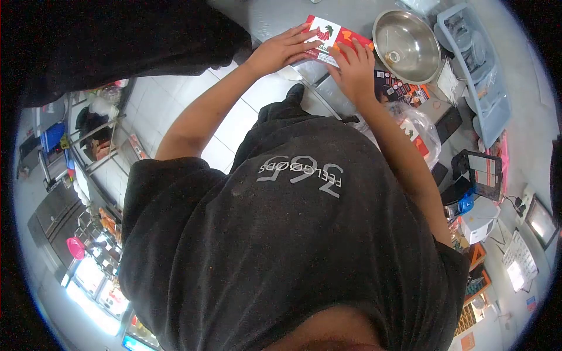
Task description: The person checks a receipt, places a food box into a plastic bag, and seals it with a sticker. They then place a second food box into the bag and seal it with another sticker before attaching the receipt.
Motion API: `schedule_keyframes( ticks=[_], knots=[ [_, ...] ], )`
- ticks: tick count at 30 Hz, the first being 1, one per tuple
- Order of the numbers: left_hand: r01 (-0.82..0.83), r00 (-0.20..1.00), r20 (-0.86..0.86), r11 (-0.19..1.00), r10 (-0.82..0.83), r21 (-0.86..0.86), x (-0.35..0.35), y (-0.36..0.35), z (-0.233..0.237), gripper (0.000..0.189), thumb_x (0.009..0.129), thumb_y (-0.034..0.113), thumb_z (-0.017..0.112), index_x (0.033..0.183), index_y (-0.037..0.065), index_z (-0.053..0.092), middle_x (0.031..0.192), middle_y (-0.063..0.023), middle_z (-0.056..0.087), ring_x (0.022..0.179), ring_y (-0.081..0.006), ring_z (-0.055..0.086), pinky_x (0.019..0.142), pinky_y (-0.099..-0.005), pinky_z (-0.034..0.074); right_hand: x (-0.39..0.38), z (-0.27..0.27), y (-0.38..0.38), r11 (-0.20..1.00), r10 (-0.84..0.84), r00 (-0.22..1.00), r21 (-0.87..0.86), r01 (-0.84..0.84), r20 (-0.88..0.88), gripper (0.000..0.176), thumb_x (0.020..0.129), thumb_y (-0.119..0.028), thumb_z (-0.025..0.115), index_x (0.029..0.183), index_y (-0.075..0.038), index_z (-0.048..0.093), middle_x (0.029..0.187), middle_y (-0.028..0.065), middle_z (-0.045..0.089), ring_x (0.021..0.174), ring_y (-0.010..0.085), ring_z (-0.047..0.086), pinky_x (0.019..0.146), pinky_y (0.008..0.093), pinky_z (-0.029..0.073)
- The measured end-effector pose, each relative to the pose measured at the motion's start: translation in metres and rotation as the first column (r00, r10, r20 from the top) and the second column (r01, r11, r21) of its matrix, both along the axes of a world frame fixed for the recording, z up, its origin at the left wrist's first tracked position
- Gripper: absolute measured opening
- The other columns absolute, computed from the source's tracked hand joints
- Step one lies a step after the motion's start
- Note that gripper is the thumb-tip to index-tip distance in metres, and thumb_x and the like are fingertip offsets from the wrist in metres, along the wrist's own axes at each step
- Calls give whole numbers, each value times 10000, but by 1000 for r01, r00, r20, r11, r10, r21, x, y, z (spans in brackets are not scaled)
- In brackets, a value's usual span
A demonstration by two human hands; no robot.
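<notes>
A red and white printed cardboard box (324,26) with a picture of red chillies or peppers is at the top of the view, at the metal counter's edge. My left hand (290,47) grips its left end, fingers laid across the top and thumb at the near side. My right hand (354,69) grips its right end, fingers spread over the top and thumb along the near edge. The fingers hide part of the print. Just right of the box stands a round steel bowl (407,47).
A pale blue plastic basket (489,88) holds clear items at the right. Printed sheets (404,90), a clear plastic bag (430,131) with a red and white packet and a black-framed device (485,175) lie along the counter. Dark clothing of another person (134,47) fills the upper left, above white floor tiles (225,120).
</notes>
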State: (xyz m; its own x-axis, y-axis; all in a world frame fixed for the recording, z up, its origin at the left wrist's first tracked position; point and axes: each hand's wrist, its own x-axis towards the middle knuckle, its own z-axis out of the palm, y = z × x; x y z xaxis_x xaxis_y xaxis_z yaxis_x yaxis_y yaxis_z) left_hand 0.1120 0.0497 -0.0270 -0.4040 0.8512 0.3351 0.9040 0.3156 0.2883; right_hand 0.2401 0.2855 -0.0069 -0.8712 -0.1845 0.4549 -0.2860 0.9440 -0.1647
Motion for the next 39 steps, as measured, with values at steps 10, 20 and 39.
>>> schedule_keyframes(
  ticks=[10, 20, 39],
  knots=[
    [-1, 991, 133, 999, 8, -48, 1, -3, 1, 487, 989, 314, 648, 1471, 321, 578, 1642, 74, 422, 1525, -254, 382, 1139, -448, 493, 4, -3, 1, 997, 21, 994, -77, -12, 105, 462, 864, -245, 761, 1314, -184, 676, 1334, 90, 629, 1384, 383, 486, 1162, 603, 346],
    [17, 994, 111, 1000, -19, 20, 1, -4, 2, 490, 994, 337, 637, 1478, 324, 563, 1631, 86, 427, 1517, -247, 388, 1079, -426, 552, 0, 5, 6, 995, 51, 993, -86, -43, 103, 483, 817, -235, 790, 1275, -142, 668, 1301, 100, 624, 1354, 371, 501, 1152, 592, 358],
    [56, 993, 105, 998, -57, 14, -7, -6, 4, 484, 999, 355, 633, 1478, 333, 562, 1637, 26, 419, 1511, -290, 387, 1121, -433, 507, 1, 3, 3, 963, 111, 976, -262, -60, 186, 449, 859, -88, 694, 1305, -109, 640, 1373, 165, 590, 1360, 401, 497, 1179, 598, 348]
  ],
)
